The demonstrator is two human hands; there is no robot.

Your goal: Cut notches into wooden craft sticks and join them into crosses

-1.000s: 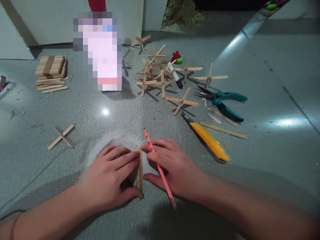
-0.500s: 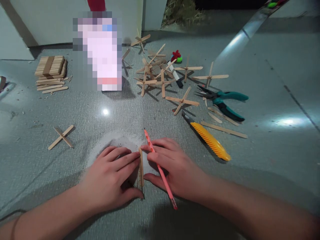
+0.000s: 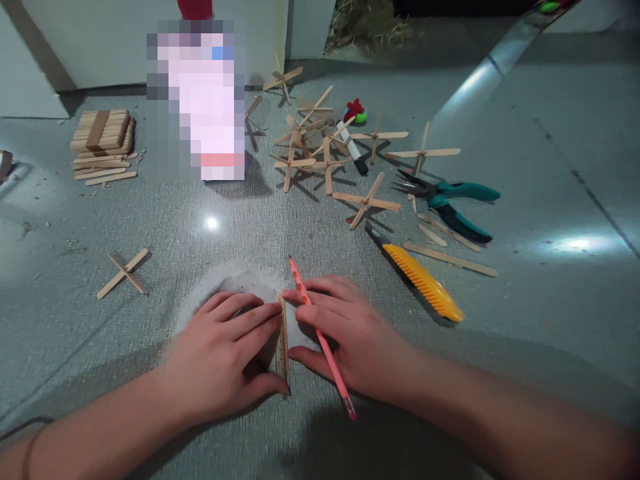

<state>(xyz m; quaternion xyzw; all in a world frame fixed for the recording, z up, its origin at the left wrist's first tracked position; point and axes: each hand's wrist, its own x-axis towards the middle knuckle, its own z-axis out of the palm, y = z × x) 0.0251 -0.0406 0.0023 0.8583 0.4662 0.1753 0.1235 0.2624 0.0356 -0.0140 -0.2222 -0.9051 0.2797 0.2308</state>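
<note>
Single head-worn view from above, forward and down onto the grey surface (image 3: 250,230), near

No words, brands or numbers can be read. The pale, red-topped thing (image 3: 215,120) near the far edge of the grey surface (image 3: 550,307) is blurred into blocks: a blue patch and a pink band show, but nothing legible. Any print on the marker (image 3: 349,138), pencil (image 3: 326,352) or cutter (image 3: 423,281) is too small to make out.
</note>
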